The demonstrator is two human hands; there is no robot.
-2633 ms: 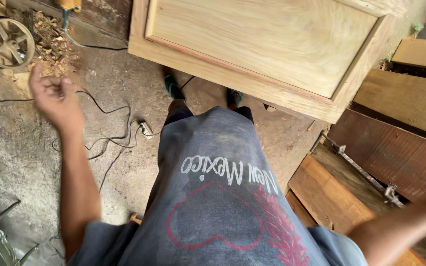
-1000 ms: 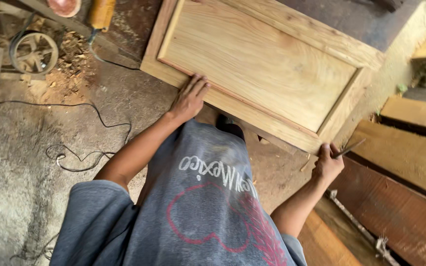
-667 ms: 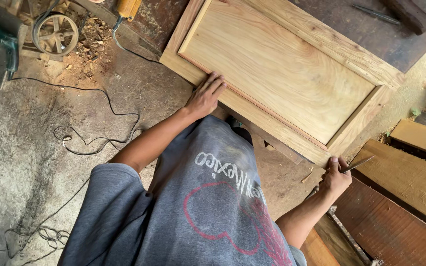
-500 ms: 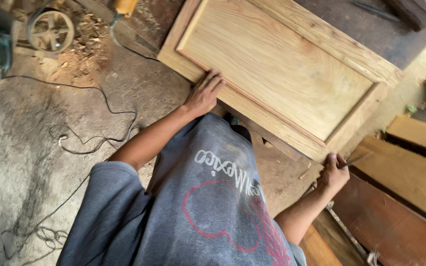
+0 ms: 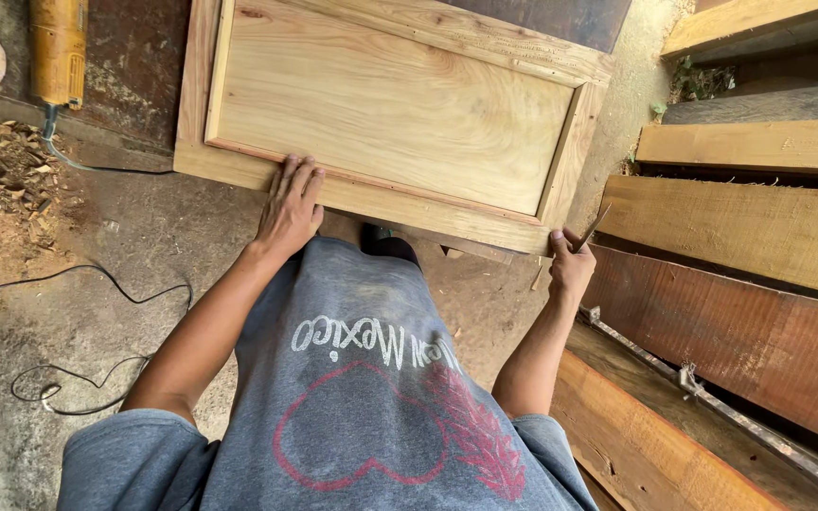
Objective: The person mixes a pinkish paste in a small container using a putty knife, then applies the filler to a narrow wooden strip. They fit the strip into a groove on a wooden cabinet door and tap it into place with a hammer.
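A pale wooden panel door [image 5: 390,114] lies flat in front of the person, its framed edge nearest to them. The left hand [image 5: 291,206] rests flat on that near rail, fingers spread and pointing away, palm pressing the wood. The right hand [image 5: 570,265] is closed around a thin dark tool [image 5: 591,229], a blade or pencil I cannot tell, held right at the door's near right corner. A yellow power tool [image 5: 57,52] lies off to the left with its cable [image 5: 87,322] trailing across the dusty floor [image 5: 68,274]. Rough planks [image 5: 740,227] are stacked to the right.
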